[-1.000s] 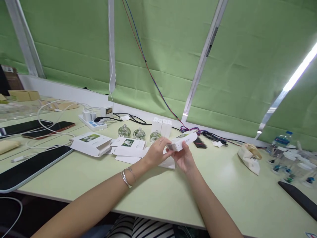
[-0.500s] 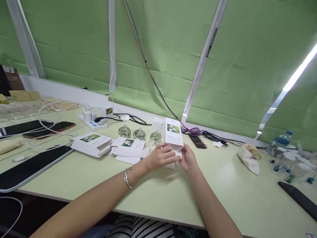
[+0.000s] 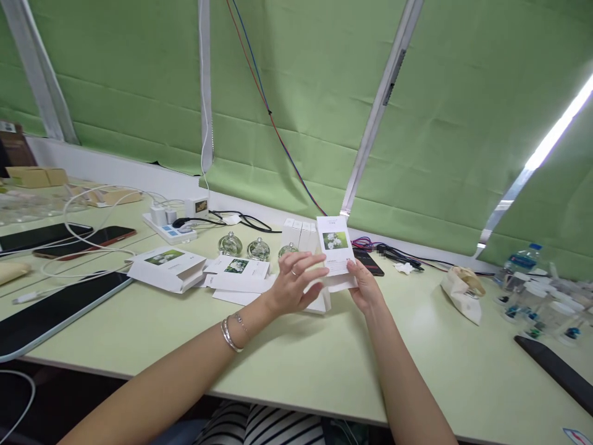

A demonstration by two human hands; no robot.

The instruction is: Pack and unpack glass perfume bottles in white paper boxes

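Note:
My right hand (image 3: 365, 287) grips a white carton (image 3: 335, 242) with a green flower picture by its lower right edge, thumb on the front. The carton is tilted up, and a flap shows at its bottom. My left hand (image 3: 296, 281), wearing a ring, is open with fingers spread at the carton's left side; whether the fingertips touch it I cannot tell. Beneath that hand lies another white carton piece (image 3: 320, 304). Behind it stand three round glass bottles (image 3: 258, 249), one partly hidden by my fingers. Left of my hands lie printed cartons, one flattish (image 3: 243, 268) and one puffed open (image 3: 167, 267).
Small white boxes (image 3: 293, 232) stand in a row behind the bottles. A power strip (image 3: 170, 230) with cables, phones and a tablet (image 3: 60, 312) occupy the left. To the right are a phone (image 3: 373, 264), a cloth pouch (image 3: 462, 293), lidded jars (image 3: 532, 303) and a water bottle (image 3: 525, 256).
My left hand has come off the carton's lower end and spread its fingers. The carton has shifted right in my right hand, uncovering more of the small white boxes.

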